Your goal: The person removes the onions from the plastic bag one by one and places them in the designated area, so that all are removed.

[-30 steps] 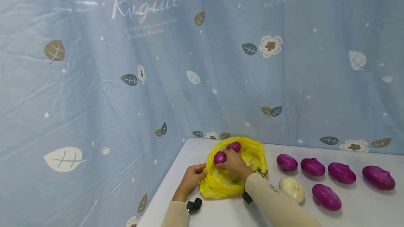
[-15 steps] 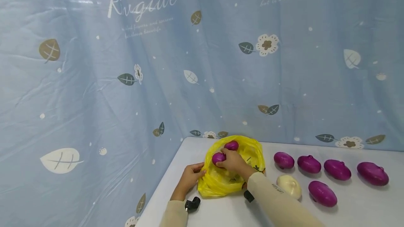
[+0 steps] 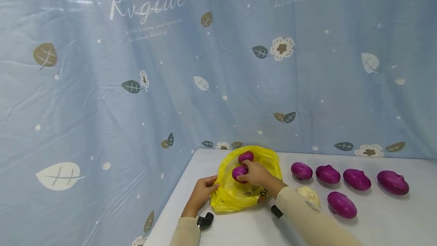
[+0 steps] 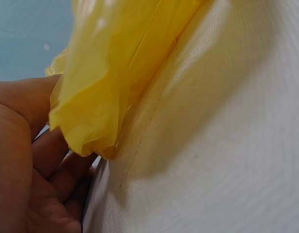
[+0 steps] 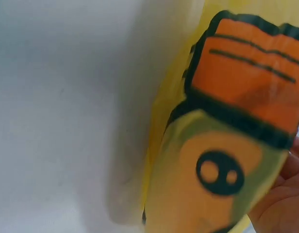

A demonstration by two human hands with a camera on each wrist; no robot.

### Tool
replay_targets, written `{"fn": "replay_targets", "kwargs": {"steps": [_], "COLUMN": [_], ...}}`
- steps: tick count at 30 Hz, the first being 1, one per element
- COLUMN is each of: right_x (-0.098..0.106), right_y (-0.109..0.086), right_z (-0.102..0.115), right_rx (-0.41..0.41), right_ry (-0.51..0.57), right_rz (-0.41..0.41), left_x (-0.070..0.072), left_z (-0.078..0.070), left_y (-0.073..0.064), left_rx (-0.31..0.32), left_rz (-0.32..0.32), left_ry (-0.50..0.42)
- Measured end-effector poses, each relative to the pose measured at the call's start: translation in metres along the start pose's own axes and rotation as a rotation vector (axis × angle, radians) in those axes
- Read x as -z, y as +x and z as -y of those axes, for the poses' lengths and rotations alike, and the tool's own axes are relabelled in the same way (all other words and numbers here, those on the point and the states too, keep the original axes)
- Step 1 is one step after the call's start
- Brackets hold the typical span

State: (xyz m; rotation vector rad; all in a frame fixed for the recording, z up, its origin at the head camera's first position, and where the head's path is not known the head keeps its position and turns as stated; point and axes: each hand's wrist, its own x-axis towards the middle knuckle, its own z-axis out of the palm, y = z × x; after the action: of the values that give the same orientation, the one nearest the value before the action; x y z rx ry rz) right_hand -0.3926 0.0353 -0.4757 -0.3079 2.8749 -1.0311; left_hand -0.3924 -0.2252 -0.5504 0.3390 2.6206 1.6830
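A yellow plastic bag (image 3: 235,202) lies with its mouth open near the table's far left corner. My left hand (image 3: 202,191) pinches its left rim between thumb and fingers; in the left wrist view the crumpled bag edge (image 4: 93,104) hangs in front of that hand. Reaching in from the right, my right hand (image 3: 261,174) grips a purple onion (image 3: 239,174) inside the bag's mouth. Another purple onion (image 3: 246,157) lies in the bag just beyond it. In the right wrist view, the bag's printed side (image 5: 207,170) covers most of my right hand (image 5: 280,208).
To the right of the bag, several purple onions (image 3: 356,179) stand in a row, with one more purple onion (image 3: 342,205) in front. A white onion (image 3: 308,195) is partly behind my right sleeve. A blue patterned curtain (image 3: 239,86) borders the white table (image 3: 235,231).
The right hand has shifted right within the bag, bringing its purple onion nearer the other one. My right sleeve now covers more of the white onion. The left hand keeps its hold.
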Motion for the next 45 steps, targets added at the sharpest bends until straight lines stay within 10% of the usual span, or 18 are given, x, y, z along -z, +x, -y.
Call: {"fn": "replay_targets", "kwargs": {"steps": [45], "right_x": [0.089], "right_y": [-0.073], "right_z": [-0.035], "right_rx": [0.126], "right_ry": [-0.005], "right_rz": [-0.047], "left_x": [0.000], "left_z": [0.002], "left_y": [0.001], "left_rx": [0.001], "left_rz": [0.010], "left_ry": [0.002]}}
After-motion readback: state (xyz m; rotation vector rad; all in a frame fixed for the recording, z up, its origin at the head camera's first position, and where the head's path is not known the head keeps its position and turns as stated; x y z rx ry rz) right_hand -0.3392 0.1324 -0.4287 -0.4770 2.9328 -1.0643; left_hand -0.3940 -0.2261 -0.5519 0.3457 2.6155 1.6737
